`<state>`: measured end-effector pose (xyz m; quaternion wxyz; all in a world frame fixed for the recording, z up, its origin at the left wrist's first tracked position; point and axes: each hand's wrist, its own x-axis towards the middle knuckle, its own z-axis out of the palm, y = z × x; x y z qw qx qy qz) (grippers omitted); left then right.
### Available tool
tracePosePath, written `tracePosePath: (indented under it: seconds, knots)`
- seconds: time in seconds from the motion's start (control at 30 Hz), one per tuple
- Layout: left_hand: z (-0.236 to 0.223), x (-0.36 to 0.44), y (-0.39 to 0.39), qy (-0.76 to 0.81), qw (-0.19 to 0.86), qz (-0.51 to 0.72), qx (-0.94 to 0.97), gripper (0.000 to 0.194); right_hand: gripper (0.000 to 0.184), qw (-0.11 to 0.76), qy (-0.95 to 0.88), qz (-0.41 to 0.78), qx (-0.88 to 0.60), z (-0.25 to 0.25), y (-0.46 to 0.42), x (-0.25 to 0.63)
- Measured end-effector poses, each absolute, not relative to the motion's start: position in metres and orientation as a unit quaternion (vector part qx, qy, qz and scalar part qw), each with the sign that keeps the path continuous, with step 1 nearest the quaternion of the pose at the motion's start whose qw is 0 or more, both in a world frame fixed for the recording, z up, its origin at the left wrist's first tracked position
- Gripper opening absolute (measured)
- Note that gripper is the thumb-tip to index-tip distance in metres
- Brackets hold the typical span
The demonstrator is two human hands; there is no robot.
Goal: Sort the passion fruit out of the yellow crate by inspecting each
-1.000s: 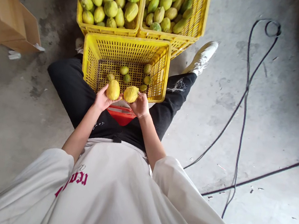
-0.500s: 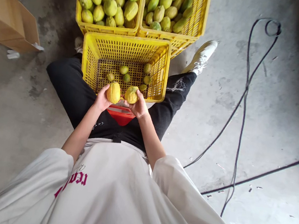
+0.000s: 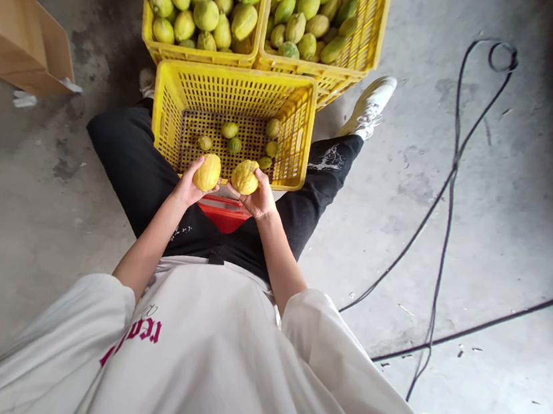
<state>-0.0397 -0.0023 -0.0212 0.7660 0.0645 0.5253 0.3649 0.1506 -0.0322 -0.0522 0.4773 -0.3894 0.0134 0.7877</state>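
My left hand is closed around a smooth yellow papaya, thumb along its outer side. In my right hand is a second papaya, yellow with a rougher, ridged skin. The two fruits are side by side, a small gap apart, over the near rim of a yellow plastic crate. Several small green-yellow fruits lie scattered on the crate's dark slatted floor, some along its right wall. The crate sits between my legs.
Behind stand two yellow crates, left and right, heaped with green-yellow papayas. Cardboard boxes are at the left. A black cable loops across the concrete floor at right. Something red shows between my thighs.
Both papayas have turned in my hands, showing other sides. The left one has shifted slightly left, so the gap between them is a little wider. The loose fruits in the crate have not moved.
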Motion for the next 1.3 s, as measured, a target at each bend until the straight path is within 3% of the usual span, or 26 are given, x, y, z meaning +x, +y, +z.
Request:
tracePosePath:
  seconds: [0.2, 0.47, 0.73, 0.93, 1.2, 1.3]
  knots:
    - [-0.02, -0.038, -0.002, 0.53, 0.76, 0.371, 0.065, 0.027, 0.032, 0.434, -0.018, 0.801, -0.412, -0.057, -0.033, 0.151]
    - [-0.016, -0.041, 0.0, 0.513, 0.757, 0.403, 0.008, 0.044, 0.037, 0.465, -0.021, 0.818, -0.339, -0.047, -0.031, 0.156]
    - [-0.01, -0.039, 0.002, 0.525, 0.744, 0.412, 0.001, 0.037, 0.037, 0.481, -0.002, 0.792, -0.376, -0.046, -0.03, 0.156]
    - [-0.002, -0.033, 0.001, 0.524, 0.759, 0.386, -0.012, 0.035, 0.026, 0.473, -0.006, 0.793, -0.383, -0.05, -0.031, 0.153]
    - [-0.001, -0.034, 0.003, 0.531, 0.754, 0.385, -0.024, 0.057, 0.033, 0.467, 0.012, 0.811, -0.352, -0.045, -0.03, 0.152]
    - [-0.003, -0.035, 0.002, 0.523, 0.749, 0.405, -0.029, 0.052, 0.029, 0.49, 0.035, 0.793, -0.36, -0.041, -0.028, 0.15]
